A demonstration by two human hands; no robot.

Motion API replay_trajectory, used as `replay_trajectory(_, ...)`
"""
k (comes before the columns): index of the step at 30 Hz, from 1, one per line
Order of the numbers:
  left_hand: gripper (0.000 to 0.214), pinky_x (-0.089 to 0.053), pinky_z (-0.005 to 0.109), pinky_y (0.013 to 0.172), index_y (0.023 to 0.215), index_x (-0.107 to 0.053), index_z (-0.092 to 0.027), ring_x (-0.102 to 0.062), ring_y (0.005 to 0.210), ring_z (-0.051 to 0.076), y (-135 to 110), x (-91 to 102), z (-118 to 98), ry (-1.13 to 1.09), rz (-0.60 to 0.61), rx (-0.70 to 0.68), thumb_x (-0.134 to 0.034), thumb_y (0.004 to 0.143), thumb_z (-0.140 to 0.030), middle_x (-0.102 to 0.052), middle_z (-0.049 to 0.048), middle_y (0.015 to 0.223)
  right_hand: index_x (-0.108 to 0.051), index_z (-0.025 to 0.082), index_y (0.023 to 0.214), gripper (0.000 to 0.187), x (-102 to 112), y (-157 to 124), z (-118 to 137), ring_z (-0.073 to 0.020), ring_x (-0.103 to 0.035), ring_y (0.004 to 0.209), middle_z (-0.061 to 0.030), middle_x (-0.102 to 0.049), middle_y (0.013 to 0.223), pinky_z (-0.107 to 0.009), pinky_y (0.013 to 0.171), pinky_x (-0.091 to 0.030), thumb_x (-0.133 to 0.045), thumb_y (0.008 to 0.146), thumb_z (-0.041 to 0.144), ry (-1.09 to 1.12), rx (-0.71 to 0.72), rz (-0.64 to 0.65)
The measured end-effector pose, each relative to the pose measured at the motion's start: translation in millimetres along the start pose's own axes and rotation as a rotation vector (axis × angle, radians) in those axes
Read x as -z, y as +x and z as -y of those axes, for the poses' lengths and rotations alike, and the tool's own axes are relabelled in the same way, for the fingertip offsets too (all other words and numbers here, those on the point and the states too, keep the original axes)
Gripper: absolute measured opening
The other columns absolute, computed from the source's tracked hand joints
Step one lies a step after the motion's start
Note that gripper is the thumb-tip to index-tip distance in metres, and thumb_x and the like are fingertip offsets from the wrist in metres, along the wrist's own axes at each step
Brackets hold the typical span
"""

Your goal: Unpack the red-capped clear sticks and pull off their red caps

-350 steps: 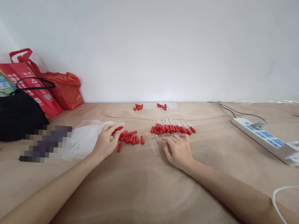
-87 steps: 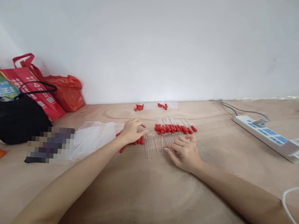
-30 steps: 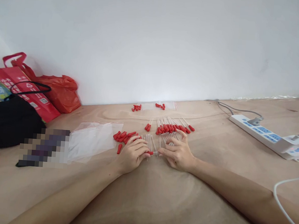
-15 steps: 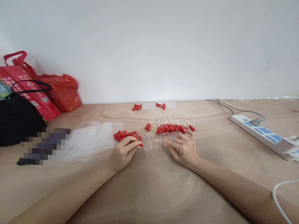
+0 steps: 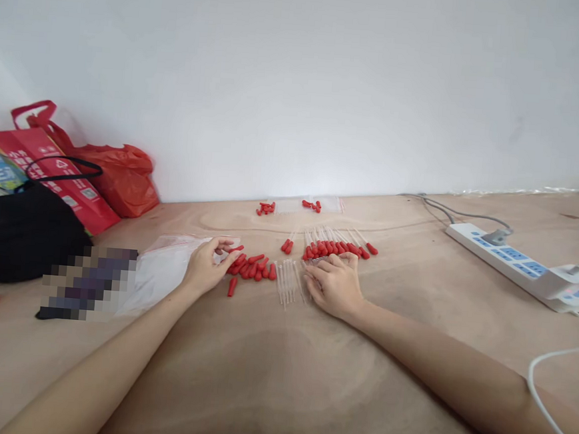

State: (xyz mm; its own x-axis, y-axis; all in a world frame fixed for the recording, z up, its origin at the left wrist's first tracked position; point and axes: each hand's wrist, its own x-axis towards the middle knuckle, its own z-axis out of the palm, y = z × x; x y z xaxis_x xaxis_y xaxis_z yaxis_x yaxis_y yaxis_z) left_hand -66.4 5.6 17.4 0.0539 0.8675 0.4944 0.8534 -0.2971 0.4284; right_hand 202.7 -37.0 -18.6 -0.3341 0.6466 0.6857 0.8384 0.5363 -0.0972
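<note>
**Red bulb pinched on the left, glass under the right**

Red rubber, small and capsule-shaped: that is the red bulb (image 5: pixel 237 247) I see at the tips of the left hand (image 5: pixel 204 268), just left of the frame's centre. Thumb and forefinger look closed on it, with the other fingers loosely curled. Just to its right, the loose bulbs (image 5: pixel 253 268) lie in a scattered heap on the plywood table (image 5: pixel 277 376), one of them strayed a little lower.

The right hand (image 5: pixel 333 286) sits palm down at the centre of the frame, fingers bent onto thin clear glass tubes (image 5: pixel 288 281) that lie side by side. I cannot tell whether it grips one or merely rests on them. Above its knuckles the finished droppers (image 5: pixel 338 248) form a row, red ends nearest the hand and glass pointing at the wall.

For room: the clear plastic bag (image 5: pixel 158 268) lies flat against the left wrist. Further left a black bag (image 5: pixel 22 229) and red carrier bags (image 5: pixel 117 177) crowd the table's edge. At right, well apart from the hands, a white power strip (image 5: pixel 521 269) runs diagonally, and a white cable (image 5: pixel 545 404) loops at the lower right corner. The wide lower middle of the frame holds only the two forearms on bare board.
</note>
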Motion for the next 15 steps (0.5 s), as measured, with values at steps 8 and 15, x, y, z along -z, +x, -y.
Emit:
replay_trajectory(8,0.032,-0.044,0.026,0.061,0.085,-0.059,-0.017,-0.058,0.075,0.018,-2,-5.3,5,0.005,0.035,-0.012,-0.052,0.072,-0.045,-0.066,0.0041,0.079,-0.064,0.021,0.091,0.043,11,-1,1,-0.0183,-0.046,0.080,-0.0035,-0.062,0.076,-0.041,0.079,-0.018,-0.049,0.073,0.057,0.069,0.059,0.172)
replay_trajectory(15,0.027,-0.041,0.032,0.078,0.079,-0.061,-0.018,-0.058,0.083,0.020,-3,-1.5,3,0.106,-0.036,-0.095,-0.047,0.076,-0.042,-0.066,0.0035,0.083,-0.059,0.021,0.105,0.053,19,-9,-9,-0.0193,-0.045,0.083,-0.0051,-0.062,0.085,-0.041,0.082,-0.018,-0.051,0.070,0.060,0.149,0.120,0.233)
